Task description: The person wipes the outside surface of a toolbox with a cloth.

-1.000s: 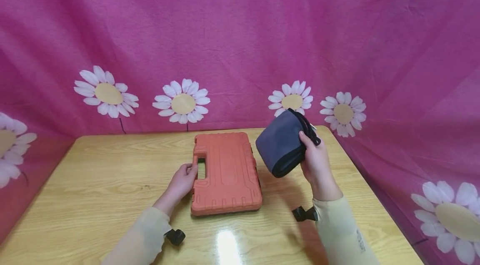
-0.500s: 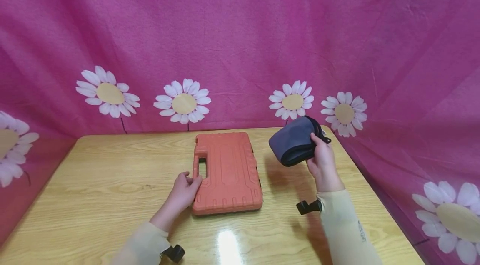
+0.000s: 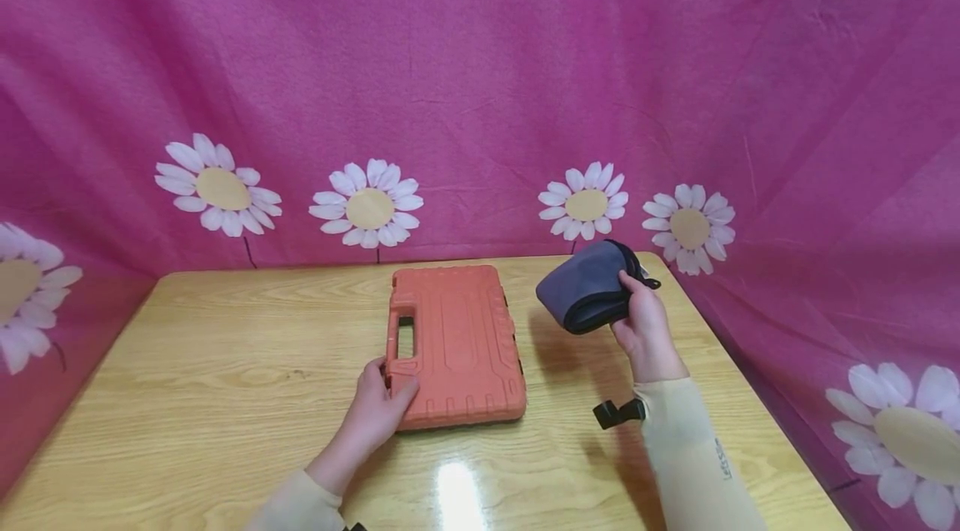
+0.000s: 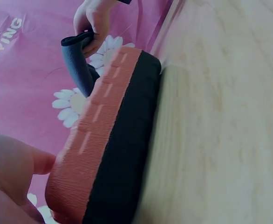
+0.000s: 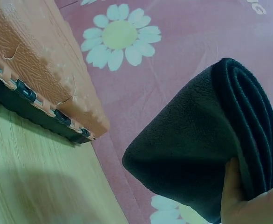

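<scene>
The right hand (image 3: 645,331) clamps its fingers on the cloth (image 3: 581,288), likely soft, light and best held by its layered edge, while the left hand (image 3: 377,408) grips the stiff-looking case (image 3: 463,339).

The left forearm (image 3: 300,504), in a long cream sleeve, enters from below and slants up to the right; the bare left hand (image 3: 379,404) grips between thumb (image 3: 407,392) and fingers — its wrist (image 3: 332,466) uncovered beyond the cuff. The right forearm (image 3: 690,448), in a matching cream sleeve, leans leftward; the bare right hand (image 3: 648,327) is raised, gripping, its thumb (image 3: 631,283) uppermost — wrist (image 3: 660,366) likewise uncovered.
</scene>
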`<state>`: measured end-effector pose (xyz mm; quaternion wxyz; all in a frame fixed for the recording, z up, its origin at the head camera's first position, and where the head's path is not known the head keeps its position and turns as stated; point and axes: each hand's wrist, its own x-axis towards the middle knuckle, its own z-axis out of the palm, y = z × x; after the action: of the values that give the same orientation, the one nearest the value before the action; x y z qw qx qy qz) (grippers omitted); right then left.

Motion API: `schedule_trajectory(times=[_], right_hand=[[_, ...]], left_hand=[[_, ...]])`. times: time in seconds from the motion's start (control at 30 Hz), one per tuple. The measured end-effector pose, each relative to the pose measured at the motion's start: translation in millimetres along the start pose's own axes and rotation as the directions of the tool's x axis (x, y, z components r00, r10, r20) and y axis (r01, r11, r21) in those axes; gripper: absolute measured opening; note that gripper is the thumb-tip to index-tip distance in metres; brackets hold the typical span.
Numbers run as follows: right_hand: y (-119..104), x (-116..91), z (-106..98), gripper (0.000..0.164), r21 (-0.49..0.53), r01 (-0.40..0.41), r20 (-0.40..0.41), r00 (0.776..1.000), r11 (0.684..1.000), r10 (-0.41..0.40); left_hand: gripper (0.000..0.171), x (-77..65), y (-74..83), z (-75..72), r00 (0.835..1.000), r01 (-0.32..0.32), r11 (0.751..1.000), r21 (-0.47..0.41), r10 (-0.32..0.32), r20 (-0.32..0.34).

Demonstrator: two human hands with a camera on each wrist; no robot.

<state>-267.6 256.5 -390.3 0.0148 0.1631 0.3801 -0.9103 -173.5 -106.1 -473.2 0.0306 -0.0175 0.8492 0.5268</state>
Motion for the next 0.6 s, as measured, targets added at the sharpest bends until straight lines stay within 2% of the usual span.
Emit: schedule_trajectory(times=[0.1,0.23,0.3,0.5,0.6], right_hand=[[0,1,-1,0.041,0.019,-0.008,-0.003,1.000,1.000,0.008],[0,2,-3,0.052,0.017,-0.004,0.003,1.000,1.000,0.004],[-1,2,-4,0.051,0.020,-0.005,0.005,1.000,1.000,0.005],[-2,2,-6,0.030,0.032,-0.001,0.004,1.000,1.000,0.001],[-2,2,-6,0.025,0.035,0.002,0.003,1.000,0.999,-0.002]], left_hand=[[0.073,-1.5,-1.9,0.5,1.000,-0.006,1.000,-0.005,0.006,0.005],[0.074,-0.2,-3.5,1.2,1.000,-0.005,1.000,-0.020,0.005,0.022],[0.073,1.6,-6.0,1.0,0.999,-0.007,0.999,-0.031,0.008,0.033],[0.073,9.5,-15.6,-4.0,0.998,-0.031,0.998,-0.047,0.033,0.057],[0.073,15.4,-18.4,-8.7,0.996,-0.038,0.997,-0.074,0.045,0.082]])
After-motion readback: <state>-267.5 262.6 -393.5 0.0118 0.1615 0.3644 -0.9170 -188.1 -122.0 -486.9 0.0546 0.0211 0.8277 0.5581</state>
